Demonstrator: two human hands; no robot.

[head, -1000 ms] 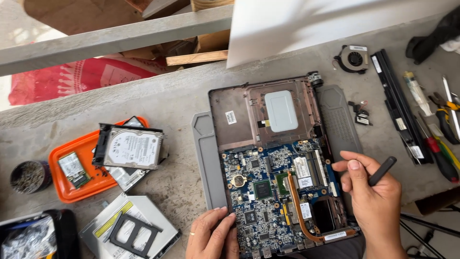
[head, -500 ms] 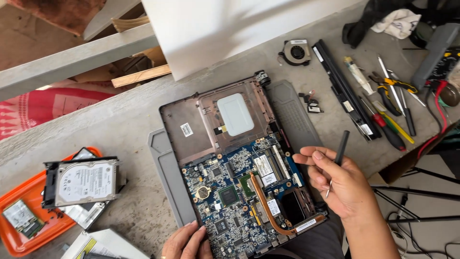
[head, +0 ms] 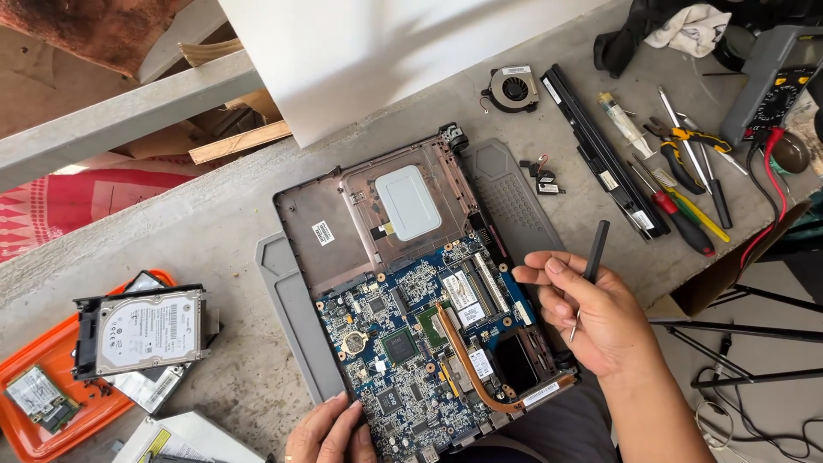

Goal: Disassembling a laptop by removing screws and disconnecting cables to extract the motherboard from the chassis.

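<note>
An opened laptop base (head: 343, 223) lies on the concrete bench, its blue motherboard (head: 411, 343) exposed with a copper heat pipe (head: 467, 369) across it. My right hand (head: 591, 313) hovers at the board's right edge, holding a small black-handled screwdriver (head: 591, 257) with its tip pointing down; thumb and forefinger are pinched near the memory slot. At the board's near-left corner my left hand (head: 330, 433) rests, fingers on the edge.
A hard drive (head: 141, 330) sits over an orange tray (head: 51, 403) at left. A fan (head: 513, 88), a black battery bar (head: 604, 154), pliers and screwdrivers (head: 686, 171) and a multimeter (head: 771, 81) lie at right. A white panel (head: 377, 51) leans behind.
The view has shifted right, so the laptop and tray sit further left in frame. My right hand has stayed at the board's right edge with the screwdriver.
</note>
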